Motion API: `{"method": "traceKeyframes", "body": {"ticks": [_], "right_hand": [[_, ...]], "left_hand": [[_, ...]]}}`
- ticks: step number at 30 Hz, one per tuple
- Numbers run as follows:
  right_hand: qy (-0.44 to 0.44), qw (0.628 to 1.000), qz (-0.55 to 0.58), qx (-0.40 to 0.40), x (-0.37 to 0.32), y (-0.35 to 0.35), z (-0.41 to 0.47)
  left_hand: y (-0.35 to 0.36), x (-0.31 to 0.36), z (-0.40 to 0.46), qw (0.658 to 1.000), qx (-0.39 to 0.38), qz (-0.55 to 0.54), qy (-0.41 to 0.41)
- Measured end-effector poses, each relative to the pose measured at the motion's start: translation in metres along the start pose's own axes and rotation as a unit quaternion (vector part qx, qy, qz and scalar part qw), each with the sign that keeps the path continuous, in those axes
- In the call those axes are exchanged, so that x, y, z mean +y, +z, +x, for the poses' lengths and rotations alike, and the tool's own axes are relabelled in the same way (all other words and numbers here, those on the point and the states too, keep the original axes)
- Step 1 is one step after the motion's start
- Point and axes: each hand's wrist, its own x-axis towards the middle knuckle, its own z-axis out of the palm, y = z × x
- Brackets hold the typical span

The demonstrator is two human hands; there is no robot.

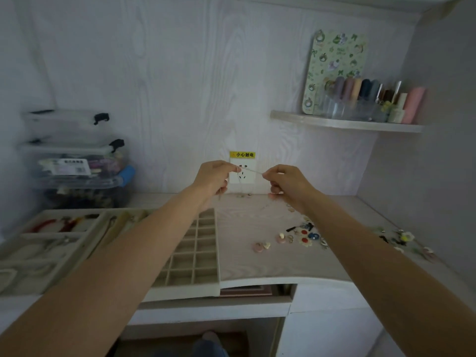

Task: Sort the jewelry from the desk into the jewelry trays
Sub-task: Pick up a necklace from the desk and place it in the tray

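Necklace chain (251,171) hangs stretched between my hands above the far surface (244,228), my left hand (213,177) pinching one end and my right hand (286,184) the other, with jewelry trays (195,253) at near left.

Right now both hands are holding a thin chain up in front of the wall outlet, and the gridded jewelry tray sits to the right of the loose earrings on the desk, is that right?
Not quite. The head view shows the gridded jewelry tray to the left of the loose earrings, not the right. The rest holds: the left hand and right hand hold the thin chain in front of the wall outlet.
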Motion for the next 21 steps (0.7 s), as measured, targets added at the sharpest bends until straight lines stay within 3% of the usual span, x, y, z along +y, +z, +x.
{"method": "traceKeyframes", "body": {"ticks": [7, 14, 18, 21], "right_hand": [[-0.059, 0.975, -0.187, -0.109, 0.000, 0.039, -0.007], [-0.011, 0.969, -0.153, -0.195, -0.008, 0.087, -0.012], [0.020, 0.976, -0.062, -0.209, -0.013, 0.114, -0.014], [0.017, 0.980, -0.040, -0.195, -0.014, 0.137, -0.014]], "left_hand": [[-0.052, -0.003, -0.013, 0.990, 0.033, -0.126, -0.050], [-0.093, -0.006, -0.034, 0.975, 0.059, -0.209, -0.043], [-0.126, -0.008, -0.045, 0.982, 0.079, -0.172, -0.025], [-0.160, -0.012, -0.051, 0.993, 0.117, -0.026, -0.003]]}}
